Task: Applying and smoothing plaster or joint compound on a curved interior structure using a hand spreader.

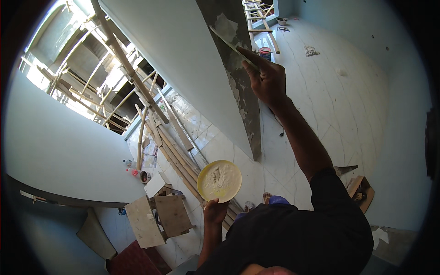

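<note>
My right hand (pixel 269 83), raised at upper centre, is closed around a broad putty knife (pixel 224 40). The blade lies along the narrow grey end face (pixel 251 133) of a partition wall. Near the blade, a pale patch of putty (pixel 226 25) covers part of that rough face, and ragged white smears run down its left edge. Lower down, my left hand (pixel 215 211) grips the near rim of a round yellow plate (pixel 199 184). White putty (pixel 220 178) is spread over the plate, with a rough ridge in the middle. The plate is held apart from the wall.
Long wooden poles (pixel 172 156) lie on the tiled floor at left of centre. A wooden stand (pixel 172 215) is at lower left. Bamboo scaffolding (pixel 121 59) fills the opening at upper left. A red bucket (pixel 265 52) stands behind the wall end; an open box (pixel 362 192) is at right.
</note>
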`<state>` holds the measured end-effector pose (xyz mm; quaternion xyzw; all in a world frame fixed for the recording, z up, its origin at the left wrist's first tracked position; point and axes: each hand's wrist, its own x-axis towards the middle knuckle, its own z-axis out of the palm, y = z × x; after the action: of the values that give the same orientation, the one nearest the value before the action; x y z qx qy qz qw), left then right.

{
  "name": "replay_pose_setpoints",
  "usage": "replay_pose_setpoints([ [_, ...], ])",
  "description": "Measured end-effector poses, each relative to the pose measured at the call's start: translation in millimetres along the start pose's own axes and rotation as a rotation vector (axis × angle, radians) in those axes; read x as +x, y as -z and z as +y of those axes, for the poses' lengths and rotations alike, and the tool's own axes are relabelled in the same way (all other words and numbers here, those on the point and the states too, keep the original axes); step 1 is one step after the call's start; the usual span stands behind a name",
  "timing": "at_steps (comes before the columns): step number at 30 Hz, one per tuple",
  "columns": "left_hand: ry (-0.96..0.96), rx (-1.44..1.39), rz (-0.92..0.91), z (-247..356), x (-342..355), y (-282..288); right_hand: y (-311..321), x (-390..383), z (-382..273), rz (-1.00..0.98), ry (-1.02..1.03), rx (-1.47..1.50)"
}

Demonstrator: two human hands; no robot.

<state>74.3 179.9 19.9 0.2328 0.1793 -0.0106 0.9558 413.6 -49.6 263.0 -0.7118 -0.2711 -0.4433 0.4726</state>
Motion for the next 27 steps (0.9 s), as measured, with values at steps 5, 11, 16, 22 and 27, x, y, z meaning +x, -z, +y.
replay_pose_setpoints([
  [5, 0.012, 0.041, -0.008, 2.4, 1.7, 2.8, 34.8, -87.5, 15.9, -0.155, -0.408, 0.261],
  [11, -0.029, 0.109, -0.048, 5.4, 6.0, -4.9, 79.7, -221.0, 28.7, 0.019, -1.133, 0.689],
  [16, -0.017, 0.186, -0.088, 4.0, 11.2, -11.6, 106.3, -242.1, 2.8, -0.323, -1.036, 0.417],
  [22, 0.032, 0.243, -0.098, -5.0, 16.4, -20.7, 119.4, -198.9, -38.3, -0.851, -0.607, 0.108],
  [27, 0.096, 0.226, -0.094, -17.8, 16.1, -21.6, 109.7, -193.9, -53.8, -0.910, -0.311, -0.032],
])
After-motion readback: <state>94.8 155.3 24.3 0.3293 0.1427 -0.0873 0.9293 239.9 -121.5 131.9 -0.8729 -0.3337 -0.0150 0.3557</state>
